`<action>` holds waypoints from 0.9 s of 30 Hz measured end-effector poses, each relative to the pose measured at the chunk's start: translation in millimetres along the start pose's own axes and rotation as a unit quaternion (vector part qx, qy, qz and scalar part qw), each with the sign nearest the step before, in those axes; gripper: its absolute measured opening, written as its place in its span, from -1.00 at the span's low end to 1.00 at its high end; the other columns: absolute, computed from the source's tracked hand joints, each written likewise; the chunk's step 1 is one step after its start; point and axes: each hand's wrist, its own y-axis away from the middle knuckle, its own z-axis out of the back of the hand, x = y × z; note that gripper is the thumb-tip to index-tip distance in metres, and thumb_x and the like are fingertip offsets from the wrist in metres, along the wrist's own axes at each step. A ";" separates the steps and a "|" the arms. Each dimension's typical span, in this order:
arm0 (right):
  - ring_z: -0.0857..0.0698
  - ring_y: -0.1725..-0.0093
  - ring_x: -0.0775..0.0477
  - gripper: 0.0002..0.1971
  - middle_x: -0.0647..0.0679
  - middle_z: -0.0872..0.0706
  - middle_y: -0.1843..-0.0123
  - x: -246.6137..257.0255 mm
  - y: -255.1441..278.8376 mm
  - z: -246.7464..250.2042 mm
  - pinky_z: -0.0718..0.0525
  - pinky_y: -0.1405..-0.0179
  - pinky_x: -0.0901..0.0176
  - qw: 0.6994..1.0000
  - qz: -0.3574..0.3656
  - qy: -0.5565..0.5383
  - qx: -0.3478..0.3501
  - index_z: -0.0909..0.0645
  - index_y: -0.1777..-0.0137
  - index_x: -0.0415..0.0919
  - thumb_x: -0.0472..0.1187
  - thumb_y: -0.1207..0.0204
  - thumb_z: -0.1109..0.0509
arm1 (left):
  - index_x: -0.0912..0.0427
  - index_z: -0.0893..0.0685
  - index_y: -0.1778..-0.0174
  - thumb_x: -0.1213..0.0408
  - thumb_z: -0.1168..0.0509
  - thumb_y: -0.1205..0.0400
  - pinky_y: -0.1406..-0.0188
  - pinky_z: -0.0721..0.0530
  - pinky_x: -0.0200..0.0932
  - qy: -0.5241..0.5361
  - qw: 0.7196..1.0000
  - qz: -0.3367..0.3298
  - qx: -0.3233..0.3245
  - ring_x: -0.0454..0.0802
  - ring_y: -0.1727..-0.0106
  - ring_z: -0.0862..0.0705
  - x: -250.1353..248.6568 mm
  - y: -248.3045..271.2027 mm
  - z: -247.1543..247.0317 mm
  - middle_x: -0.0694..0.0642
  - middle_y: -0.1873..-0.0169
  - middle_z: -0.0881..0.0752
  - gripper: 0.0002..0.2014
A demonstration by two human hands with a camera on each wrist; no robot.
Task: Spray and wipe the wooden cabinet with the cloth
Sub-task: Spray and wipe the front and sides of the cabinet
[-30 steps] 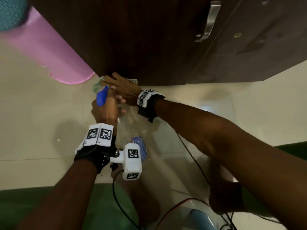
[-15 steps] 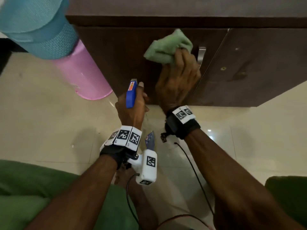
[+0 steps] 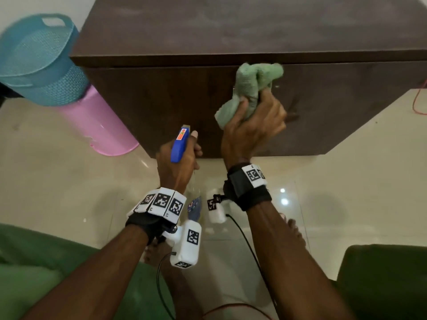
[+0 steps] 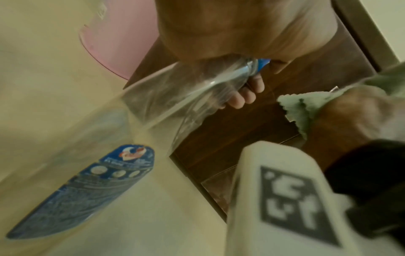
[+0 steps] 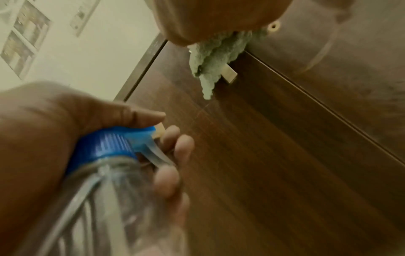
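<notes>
Cabinet (image 3: 161,100) front faces spray bottle (image 3: 179,146) nozzle, bottle upright.

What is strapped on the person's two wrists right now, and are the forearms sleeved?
Both forearms are bare, no sleeves. The left hand has a black wrist strap ringed with white square-code tags, plus a white boxy camera module bearing the same black codes and a black cable. The right hand wears a matching black strap, one white tag, white module and black cable.

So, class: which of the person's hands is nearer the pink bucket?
Left. The left hand, gripping the spray bottle, is low beside the pink bucket. The right hand, holding the green cloth, is farther away, against the cabinet front.
</notes>
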 end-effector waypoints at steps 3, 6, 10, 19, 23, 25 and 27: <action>-0.65 -0.17 -0.18 -0.44 -0.23 -0.71 -0.15 -0.6 10.2 -4.4 -0.54 -0.17 -0.13 0.998 0.014 0.011 0.066 -0.49 -0.32 -0.27 0.15 -0.53 -0.43 | 0.19 -0.71 0.28 0.10 -0.34 -0.73 0.46 -0.67 -0.10 0.017 1.000 0.003 0.003 -0.04 0.57 -0.61 -6.1 -2.8 -8.7 0.10 0.40 -0.75 -0.68; -0.70 -0.04 -0.16 -0.32 -0.24 -0.74 -0.06 -3.8 20.5 -10.0 -0.60 -0.09 -0.09 0.997 0.002 0.028 0.070 -0.61 -0.23 -0.43 0.17 -0.38 -0.60 | 0.17 -0.69 0.31 0.11 -0.33 -0.73 0.44 -0.66 -0.09 0.043 0.999 0.012 0.003 0.00 0.55 -0.61 -10.0 -5.8 -13.2 0.10 0.42 -0.73 -0.68; -0.73 0.10 -0.13 -0.49 -0.23 -0.77 0.06 -20.3 19.7 -15.7 -0.58 0.00 0.00 0.998 0.020 0.008 0.055 -0.67 -0.13 -0.47 -0.08 -0.38 -0.68 | 0.16 -0.69 0.29 0.11 -0.32 -0.74 0.44 -0.67 -0.09 0.036 0.999 0.016 0.009 0.04 0.50 -0.63 -4.1 -6.4 -17.5 0.10 0.40 -0.73 -0.70; -0.65 0.21 -0.20 -0.70 -0.24 -0.69 0.16 -42.3 24.8 8.2 -0.60 0.18 -0.10 0.989 0.018 -0.053 0.137 -0.62 -0.08 -0.40 -0.30 -0.40 -0.56 | 0.26 -0.74 0.22 0.05 -0.32 -0.73 0.50 -0.63 -0.17 -0.010 1.000 0.019 0.005 -0.01 0.54 -0.63 -0.3 -7.3 -29.2 0.14 0.37 -0.76 -0.64; -0.65 0.07 -0.17 -0.42 -0.24 -0.67 0.04 -28.1 21.5 22.5 -0.67 0.07 -0.08 0.980 -0.003 -0.129 0.153 -0.60 -0.14 -0.42 0.09 -0.40 -0.60 | 0.22 -0.74 0.16 0.09 -0.31 -0.74 0.44 -0.74 -0.05 -0.006 1.000 0.006 -0.016 0.16 0.41 -0.73 -5.7 -8.8 -31.3 0.19 0.32 -0.77 -0.71; -0.66 -0.01 -0.20 -0.34 -0.28 -0.65 -0.04 -13.5 13.1 18.0 -0.66 -0.02 -0.06 0.975 0.010 -0.152 0.164 -0.60 -0.17 -0.45 0.22 -0.46 -0.45 | 0.26 -0.75 0.14 0.11 -0.31 -0.72 0.31 -0.82 0.14 -0.010 1.000 -0.010 -0.026 0.38 0.28 -0.77 -4.1 -8.6 -31.7 0.37 0.27 -0.78 -0.71; -0.65 0.03 -0.18 -0.48 -0.27 -0.65 -0.02 -4.6 7.8 10.5 -0.66 0.03 -0.11 0.981 0.019 -0.121 0.148 -0.58 -0.15 -0.37 0.11 -0.49 -0.46 | 0.36 -0.75 0.11 0.11 -0.32 -0.71 0.35 -0.78 0.11 -0.006 1.000 -0.004 -0.021 0.37 0.34 -0.73 -2.6 -7.5 -32.4 0.40 0.30 -0.76 -0.67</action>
